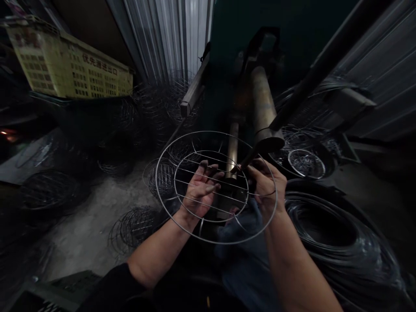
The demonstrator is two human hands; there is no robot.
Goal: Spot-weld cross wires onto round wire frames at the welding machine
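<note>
A round wire rack (208, 242), with an outer ring, a smaller inner ring and several parallel cross wires, is at a welding machine. The machine's brass-coloured rod (232, 147) stands behind and partly under it, and a dark arm tip (240, 167) meets the inner ring's right side. My left hand (201, 190) is palm up beneath the cross wires, its fingers apart; whether it bears the rack's weight is unclear. With bent fingers, my right hand (268, 184) grips the rack's right side by the arm tip. Its fingertips are partly hidden.
A yellow crate (97, 73) sits at the upper left. Stacks of wire racks (134, 225) lie on the floor at left. To the right are a large coil of wire (351, 247) and a round container (306, 164) of small metal pieces. A thick cylinder (263, 99) juts from the machine.
</note>
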